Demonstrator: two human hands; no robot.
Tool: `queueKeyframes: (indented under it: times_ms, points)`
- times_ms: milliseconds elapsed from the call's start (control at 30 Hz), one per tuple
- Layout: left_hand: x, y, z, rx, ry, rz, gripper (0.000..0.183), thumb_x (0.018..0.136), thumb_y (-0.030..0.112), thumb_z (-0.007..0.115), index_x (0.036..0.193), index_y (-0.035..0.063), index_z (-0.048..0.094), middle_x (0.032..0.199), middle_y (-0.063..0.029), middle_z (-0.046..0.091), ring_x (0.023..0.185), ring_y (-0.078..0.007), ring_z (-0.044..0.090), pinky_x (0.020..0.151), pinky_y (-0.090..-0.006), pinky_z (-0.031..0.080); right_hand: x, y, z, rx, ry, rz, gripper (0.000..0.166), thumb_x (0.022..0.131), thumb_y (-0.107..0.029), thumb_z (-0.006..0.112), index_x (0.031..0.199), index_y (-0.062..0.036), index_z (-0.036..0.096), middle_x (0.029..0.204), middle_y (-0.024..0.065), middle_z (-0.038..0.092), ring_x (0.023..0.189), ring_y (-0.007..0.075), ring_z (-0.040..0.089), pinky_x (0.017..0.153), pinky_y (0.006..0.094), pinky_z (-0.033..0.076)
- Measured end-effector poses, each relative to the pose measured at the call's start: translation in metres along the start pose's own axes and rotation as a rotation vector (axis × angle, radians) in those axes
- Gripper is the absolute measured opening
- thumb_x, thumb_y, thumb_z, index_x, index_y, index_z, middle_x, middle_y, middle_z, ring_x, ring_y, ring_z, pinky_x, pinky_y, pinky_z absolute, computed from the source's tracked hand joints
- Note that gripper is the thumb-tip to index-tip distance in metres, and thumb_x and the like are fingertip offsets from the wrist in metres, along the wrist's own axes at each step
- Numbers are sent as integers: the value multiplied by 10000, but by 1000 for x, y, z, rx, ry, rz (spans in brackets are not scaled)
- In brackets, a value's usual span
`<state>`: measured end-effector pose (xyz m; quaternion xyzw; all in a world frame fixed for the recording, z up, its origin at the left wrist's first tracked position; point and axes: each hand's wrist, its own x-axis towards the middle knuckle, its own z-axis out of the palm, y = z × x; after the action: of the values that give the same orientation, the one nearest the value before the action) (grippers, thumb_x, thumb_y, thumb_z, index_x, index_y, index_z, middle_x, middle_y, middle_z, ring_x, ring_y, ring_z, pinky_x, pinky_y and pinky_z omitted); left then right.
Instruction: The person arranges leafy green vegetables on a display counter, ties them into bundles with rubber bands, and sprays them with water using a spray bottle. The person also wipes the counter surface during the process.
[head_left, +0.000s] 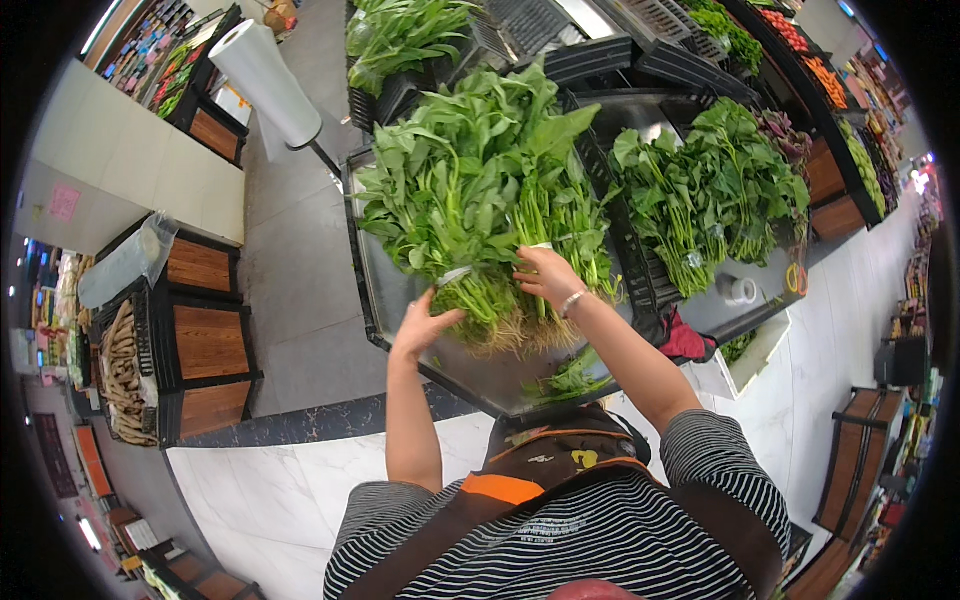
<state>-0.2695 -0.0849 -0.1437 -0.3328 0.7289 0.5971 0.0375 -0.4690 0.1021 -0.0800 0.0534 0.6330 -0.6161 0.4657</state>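
Several tied bunches of leafy greens (457, 202) lie on a metal-topped stand (457, 375), roots towards me. My left hand (426, 324) is at the left edge of the nearest bunch, by its pale tie (454, 275), thumb and fingers apart. My right hand (550, 276) rests on the stems of the adjoining bunch, beside a white tie, its fingers spread; whether it grips them cannot be told. Loose green trimmings (574, 377) lie on the metal near my body. Right of a black crate edge are more leafy bunches (705, 195).
A roll of plastic bags (266, 82) stands on a post at the left. Clear tape (742, 291), scissors (796, 279) and a red and black cloth item (682, 337) lie at the right. A white foam box (757, 356) is below the stand's right edge. Black crates (589, 64) are behind.
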Motion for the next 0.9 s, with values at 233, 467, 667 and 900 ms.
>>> queueKeyframes:
  times_ms: [233, 467, 667, 900]
  points:
    - [-12, 66, 14, -217, 335, -44, 923, 889, 378, 663, 1526, -17, 125, 1564, -248, 185, 1444, -342, 219, 1155, -403, 226, -84, 62, -104, 18, 203, -170, 273, 983, -304, 560, 1077, -62, 644, 1062, 40, 675, 953, 148, 643, 798, 284, 508]
    - [7, 45, 107, 237, 410, 222, 1202, 786, 604, 695, 1540, 52, -60, 1561, -314, -34, 1461, -451, -24, 1151, -569, 109, -156, 145, -162, 181, 405, 46, 445, 1013, -441, 459, 1054, -48, 666, 1056, 46, 667, 880, 126, 619, 735, 264, 504]
    - [-11, 57, 94, 249, 442, 121, 1132, 857, 586, 630, 1510, -38, -53, 1554, -321, 13, 1459, -442, 21, 1184, -514, 84, -168, 203, -195, -465, 595, -238, 261, 870, -269, 655, 1028, -62, 665, 984, 72, 658, 819, 218, 632, 743, 327, 511]
    - [-100, -14, 156, 237, 819, 117, 493, 910, 223, 605, 1239, -98, 428, 1267, -251, 425, 1167, -326, 445, 1015, -452, 347, -126, 183, -195, -999, 562, -738, 314, 737, -112, 691, 1043, -85, 624, 1018, 116, 581, 1001, 337, 529, 894, 404, 447]
